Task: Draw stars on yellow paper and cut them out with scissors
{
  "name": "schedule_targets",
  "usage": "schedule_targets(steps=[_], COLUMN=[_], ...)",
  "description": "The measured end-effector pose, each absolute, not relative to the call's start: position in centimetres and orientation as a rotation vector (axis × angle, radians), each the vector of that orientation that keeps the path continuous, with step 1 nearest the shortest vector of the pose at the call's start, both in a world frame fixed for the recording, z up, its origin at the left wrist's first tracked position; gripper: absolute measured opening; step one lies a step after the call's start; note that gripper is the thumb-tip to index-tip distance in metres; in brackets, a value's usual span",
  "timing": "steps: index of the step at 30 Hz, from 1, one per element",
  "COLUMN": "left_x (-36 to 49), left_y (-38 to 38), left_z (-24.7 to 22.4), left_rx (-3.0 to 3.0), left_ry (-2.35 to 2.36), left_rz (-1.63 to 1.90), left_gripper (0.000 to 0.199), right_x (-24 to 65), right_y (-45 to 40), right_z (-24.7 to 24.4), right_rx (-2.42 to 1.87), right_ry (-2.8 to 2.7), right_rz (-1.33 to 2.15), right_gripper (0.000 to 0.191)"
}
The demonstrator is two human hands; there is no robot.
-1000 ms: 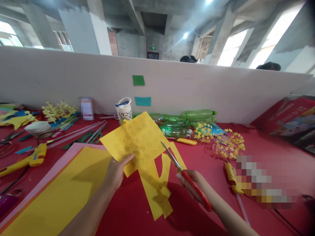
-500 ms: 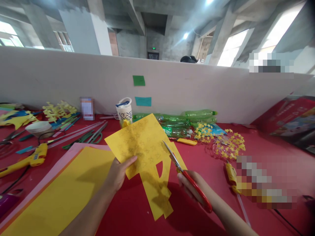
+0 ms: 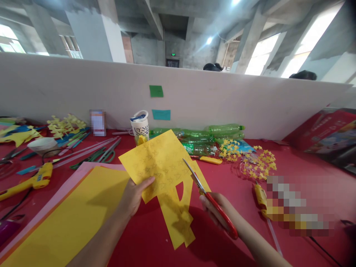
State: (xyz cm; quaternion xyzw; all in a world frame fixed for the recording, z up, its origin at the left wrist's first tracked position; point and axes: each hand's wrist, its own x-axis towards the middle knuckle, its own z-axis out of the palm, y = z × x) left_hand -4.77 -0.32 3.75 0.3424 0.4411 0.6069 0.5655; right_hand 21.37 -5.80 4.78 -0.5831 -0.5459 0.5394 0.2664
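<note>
My left hand (image 3: 137, 195) pinches the lower left edge of a yellow paper sheet (image 3: 164, 157) marked with rows of hand-drawn stars. The sheet is held up, tilted, above the table. My right hand (image 3: 215, 207) is closed around the red handles of a pair of scissors (image 3: 204, 191). Their blades point up and to the left, over the right edge of the sheet. Below the sheet lies a cut yellow paper scrap (image 3: 174, 226) with an opening in it and stepped edges. Some fingers of each hand are hidden.
Yellow, orange and pink paper sheets (image 3: 72, 215) lie at left on the red table, near a yellow glue gun (image 3: 41, 176). Behind stand a white cup (image 3: 139, 128) and green plastic bottles (image 3: 200, 139). Yellow stars (image 3: 258, 163), a utility knife (image 3: 211, 160) and another glue gun (image 3: 260, 198) lie right.
Hardly anything differs. The sheet, the scissors and both hands keep their places, apart from a very slight shift of the whole view.
</note>
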Motion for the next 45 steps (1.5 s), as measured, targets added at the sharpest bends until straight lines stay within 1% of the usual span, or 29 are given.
schedule_targets(steps=[4,8,12,18,24,30,35,45], left_x=[-4.90,-4.85,-4.63,-4.61,-4.51,-4.56,-4.42,-4.18], left_y=[-0.33,-0.55,-0.80,-0.70,-0.55,-0.67,-0.86,-0.95], left_z=[3.70,3.69,3.83,3.86,3.81,3.49,3.29,3.18], left_rx=[0.828,0.821,0.779,0.783,0.793,0.808,0.845,0.865], left_ry=[1.027,1.005,0.995,1.005,1.010,0.976,1.009,1.029], left_rz=[1.391,1.309,1.278,1.320,1.360,1.328,1.283,1.268], left_gripper=[0.056,0.047,0.043,0.053,0.053,0.055,0.047,0.051], right_x=[21.34,21.32,21.32,21.30,21.27,21.13,21.02,20.97], right_y=[-5.88,-5.90,-5.89,-5.80,-5.75,-5.90,-5.98,-5.80], right_z=[4.76,4.97,5.16,5.18,5.03,5.03,4.97,4.82], right_rx=[-1.581,-1.546,-1.547,-1.575,-1.602,-1.553,-1.571,-1.549], right_ry=[-1.518,-1.597,-1.589,-1.500,-1.473,-1.477,-1.489,-1.461], right_rz=[1.443,1.418,1.409,1.442,1.421,1.457,1.460,1.440], right_gripper=[0.042,0.047,0.047,0.039,0.038,0.043,0.048,0.046])
